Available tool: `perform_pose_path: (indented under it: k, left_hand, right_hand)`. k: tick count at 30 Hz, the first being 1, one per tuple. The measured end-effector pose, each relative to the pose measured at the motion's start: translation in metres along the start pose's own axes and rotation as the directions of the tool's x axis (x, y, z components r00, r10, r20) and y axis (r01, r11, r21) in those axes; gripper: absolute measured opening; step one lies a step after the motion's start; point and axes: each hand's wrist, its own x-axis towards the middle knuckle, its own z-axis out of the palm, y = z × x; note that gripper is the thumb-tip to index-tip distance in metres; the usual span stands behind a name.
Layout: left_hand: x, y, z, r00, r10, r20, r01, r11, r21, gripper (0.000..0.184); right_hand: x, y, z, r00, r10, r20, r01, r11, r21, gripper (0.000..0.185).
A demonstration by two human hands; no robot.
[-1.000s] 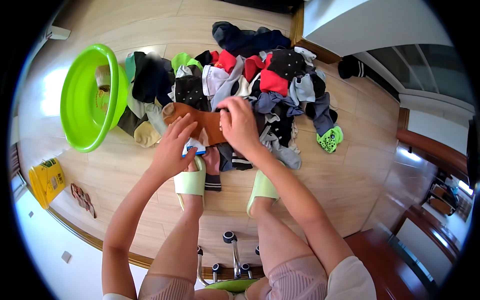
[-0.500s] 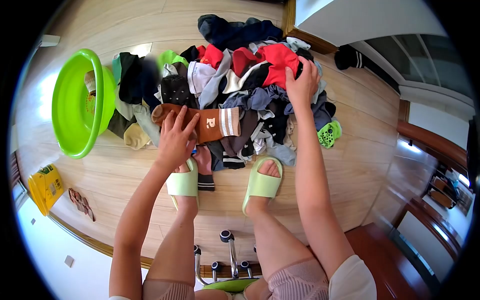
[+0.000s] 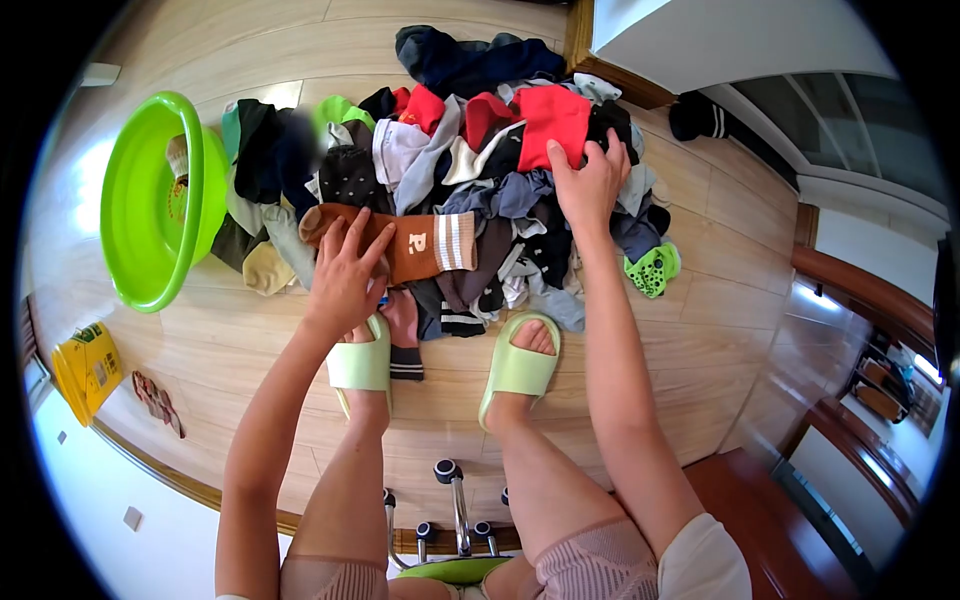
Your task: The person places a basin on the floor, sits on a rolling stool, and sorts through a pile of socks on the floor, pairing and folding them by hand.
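A brown sock (image 3: 420, 250) with white stripes and a "P." on it lies across the front of a pile of mixed socks (image 3: 425, 185). My left hand (image 3: 347, 272) rests on its toe end, fingers spread. At the pile's right side, my right hand (image 3: 588, 190) reaches over with thumb and fingers apart. Its thumb is by a red sock (image 3: 553, 125), and its fingertips touch a black sock (image 3: 610, 125). A bright green spotted sock (image 3: 653, 269) lies at the right edge of the heap.
A green basin (image 3: 196, 220) stands left of the pile with a sock (image 3: 178, 158) inside. Nearby are a yellow container (image 3: 88, 370) and a patterned item (image 3: 157, 402) on the floor. A dark striped sock (image 3: 697, 117) lies by the wall. My slippered feet are in front, near chair casters (image 3: 449, 470).
My right hand has moved slightly left and down, its fingers now over the black sock. The red cloth has shifted left. My left hand stays on the brown sock.
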Motion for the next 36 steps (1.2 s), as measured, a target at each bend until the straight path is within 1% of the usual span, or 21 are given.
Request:
perform_pose_path:
  k: [3,6,7,11,12,14,16,17,18,19,20,21,22,24,25,27,28,30,32,33,36]
  left_hand:
    - [0.001,0.000,-0.004,1.000,0.003,0.014,-0.002,1.000,-0.022,0.073]
    - [0.003,0.000,-0.011,1.000,-0.016,0.014,0.017,0.993,-0.114,0.062]
    - [0.005,-0.001,-0.014,1.000,-0.027,0.004,0.027,0.986,-0.166,0.057]
    - [0.006,0.002,-0.024,0.990,-0.102,-0.095,0.059,0.924,-0.378,0.039]
    - [0.007,0.004,-0.029,0.987,-0.131,-0.091,0.066,0.855,-0.515,0.036]
    - [0.007,0.007,-0.038,0.980,-0.185,-0.069,0.071,0.660,-0.748,0.030]
    - [0.007,0.006,-0.042,0.952,-0.273,0.137,0.219,0.300,-0.928,0.030]
    - [0.007,0.006,-0.045,0.927,-0.284,0.247,0.284,0.096,-0.954,0.032]
    - [0.008,0.007,-0.050,0.930,-0.224,0.292,0.258,-0.169,-0.951,0.035]
    - [0.009,0.009,-0.056,0.935,-0.156,0.318,0.228,-0.423,-0.877,0.040]
    - [0.010,0.010,-0.058,0.942,-0.084,0.325,0.196,-0.648,-0.736,0.044]
    - [0.008,0.004,-0.050,0.919,-0.094,0.383,0.202,-0.722,-0.662,0.054]
    - [0.008,0.004,-0.050,0.899,-0.107,0.424,0.217,-0.733,-0.645,0.052]
    - [0.008,0.005,-0.049,0.857,-0.131,0.499,0.239,-0.755,-0.610,0.049]
    - [0.005,0.004,-0.043,0.828,-0.169,0.535,0.236,-0.760,-0.605,0.041]
    - [-0.002,0.001,-0.033,0.786,-0.229,0.575,0.300,-0.671,-0.678,0.036]
    - [-0.007,-0.001,-0.028,0.763,-0.261,0.591,0.335,-0.623,-0.707,0.034]
    - [-0.012,-0.008,-0.018,0.755,-0.282,0.592,0.383,-0.544,-0.747,0.031]
    - [-0.017,-0.011,-0.014,0.753,-0.301,0.585,0.407,-0.485,-0.774,0.029]
    - [-0.019,-0.013,-0.014,0.752,-0.288,0.592,0.439,-0.452,-0.777,0.028]
    - [-0.022,-0.020,-0.017,0.734,-0.291,0.613,0.496,-0.386,-0.778,0.025]
  right_hand:
    - [0.005,-0.011,-0.011,0.998,-0.026,-0.050,0.032,0.990,0.137,0.033]
    - [0.010,-0.039,-0.041,0.999,0.027,0.020,-0.030,0.985,0.171,0.030]
    - [0.011,-0.042,-0.044,0.998,-0.019,-0.055,0.030,0.976,0.216,0.026]
    - [0.028,-0.060,-0.076,0.947,-0.029,-0.319,0.173,0.884,0.434,0.019]
    - [0.034,-0.060,-0.080,0.936,0.010,-0.352,0.181,0.844,0.504,0.018]
    - [0.037,-0.084,-0.105,0.919,0.056,-0.390,0.211,0.766,0.607,0.020]
    - [0.030,-0.106,-0.114,0.950,0.038,-0.311,0.185,0.734,0.654,0.020]
    - [0.022,-0.121,-0.118,0.947,-0.116,-0.300,0.286,0.731,0.619,0.017]
    - [0.009,-0.132,-0.112,0.950,-0.252,-0.185,0.311,0.715,0.626,0.011]
    - [-0.005,-0.144,-0.101,0.862,-0.463,-0.204,0.493,0.676,0.548,0.008]
    - [-0.028,-0.157,-0.090,0.837,-0.546,-0.040,0.457,0.656,0.600,0.013]
    - [-0.047,-0.167,-0.088,0.796,-0.579,0.179,0.366,0.695,0.619,0.013]
    - [-0.062,-0.171,-0.080,0.711,-0.639,0.293,0.363,0.690,0.627,0.018]
    - [-0.081,-0.172,-0.070,0.688,-0.645,0.333,0.314,0.678,0.664,0.015]
    - [-0.083,-0.169,-0.066,0.689,-0.631,0.357,0.307,0.699,0.646,0.015]
    - [-0.076,-0.158,-0.062,0.689,-0.603,0.402,0.295,0.740,0.605,0.014]
    - [-0.070,-0.151,-0.060,0.694,-0.558,0.455,0.295,0.797,0.526,0.014]
    - [-0.054,-0.134,-0.048,0.773,-0.512,0.374,0.318,0.823,0.470,0.015]
    - [-0.040,-0.122,-0.037,0.861,-0.401,0.312,0.249,0.868,0.429,0.016]
    - [-0.035,-0.115,-0.028,0.890,-0.344,0.299,0.215,0.895,0.390,0.027]
    - [-0.035,-0.094,0.006,0.905,-0.128,0.406,-0.010,0.947,0.320,0.045]
